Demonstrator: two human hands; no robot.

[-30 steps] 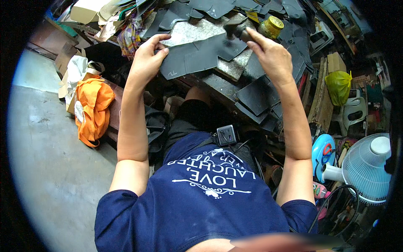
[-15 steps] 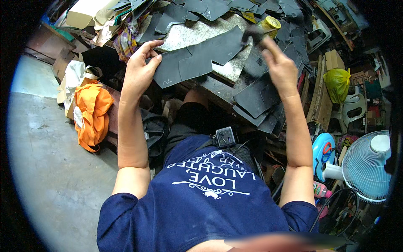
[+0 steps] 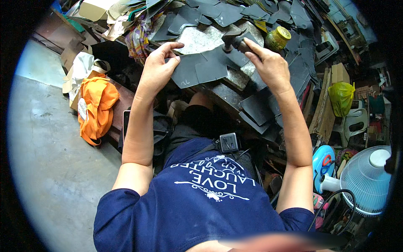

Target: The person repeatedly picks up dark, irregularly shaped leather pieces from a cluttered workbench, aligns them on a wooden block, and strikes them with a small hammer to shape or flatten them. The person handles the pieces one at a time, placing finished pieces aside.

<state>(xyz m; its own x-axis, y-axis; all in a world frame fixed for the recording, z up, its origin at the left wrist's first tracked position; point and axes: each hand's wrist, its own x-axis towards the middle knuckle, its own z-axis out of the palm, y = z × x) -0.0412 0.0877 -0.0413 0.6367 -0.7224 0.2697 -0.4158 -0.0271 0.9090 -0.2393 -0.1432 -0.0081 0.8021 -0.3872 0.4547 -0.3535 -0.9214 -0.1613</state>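
Observation:
A dark grey sheet piece [image 3: 199,69] with cut notches and a pale mark lies over a speckled stone slab [image 3: 196,40]; its near left end juts past the slab's edge. My left hand [image 3: 156,67] pinches that end between thumb and fingers, the index finger stretched out. In my right hand [image 3: 272,67] is a hammer [image 3: 229,38], gripped by its dark handle, with the thumb and index finger along it. The hammer's head is down at the sheet piece's upper edge, over the slab. Whether it touches is hard to tell.
More dark sheet pieces [image 3: 201,16] cover the bench's far side and right. Beside my right hand stands a yellow can [image 3: 278,38]. A white fan [image 3: 365,180] and blue stool-like item [image 3: 324,168] are at the right, an orange cloth bag [image 3: 97,105] at the left.
The hammer has moved left and come down over the sheet piece. The piece and my left hand sit farther right in the picture, and the whole view has shifted slightly.

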